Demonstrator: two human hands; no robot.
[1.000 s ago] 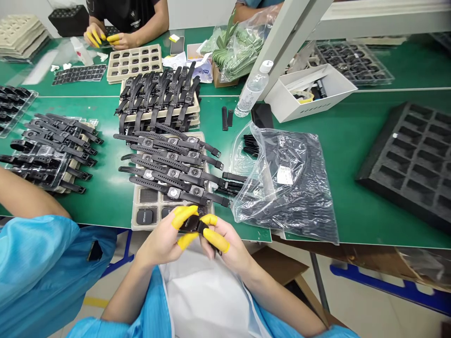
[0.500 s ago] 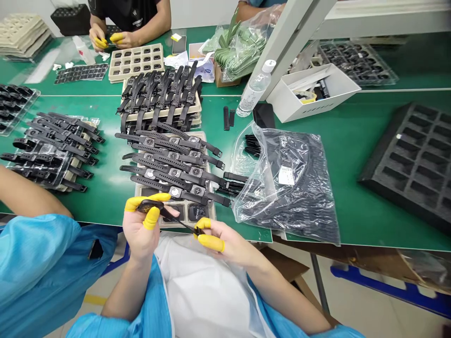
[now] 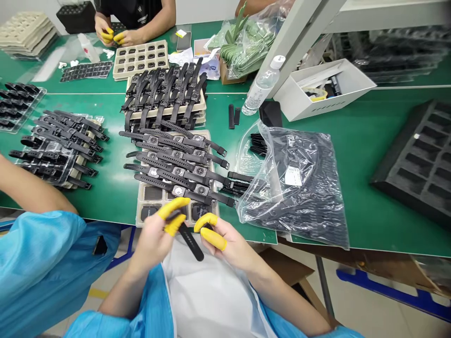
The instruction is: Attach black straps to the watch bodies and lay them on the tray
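Note:
My left hand (image 3: 160, 232), with yellow finger cots on thumb and forefinger, pinches one end of a black watch strap (image 3: 190, 241) that hangs down over my lap. My right hand (image 3: 220, 239), also with yellow cots, is just right of the strap with its fingertips close together; I cannot tell whether it touches the strap. Both hands hover at the near table edge, in front of a beige tray (image 3: 141, 206) of watch bodies overlaid with rows of strapped black watches (image 3: 176, 164).
A clear bag of black straps (image 3: 299, 188) lies right of the tray. More watches are piled at left (image 3: 59, 145) and behind (image 3: 165, 94). A water bottle (image 3: 262, 84), white box (image 3: 326, 89) and black foam tray (image 3: 419, 159) stand right. Another person's hands (image 3: 112, 36) work across the table.
The strap was stretched between both hands; now the right end is free and hangs down from my left hand, which has moved right toward the other.

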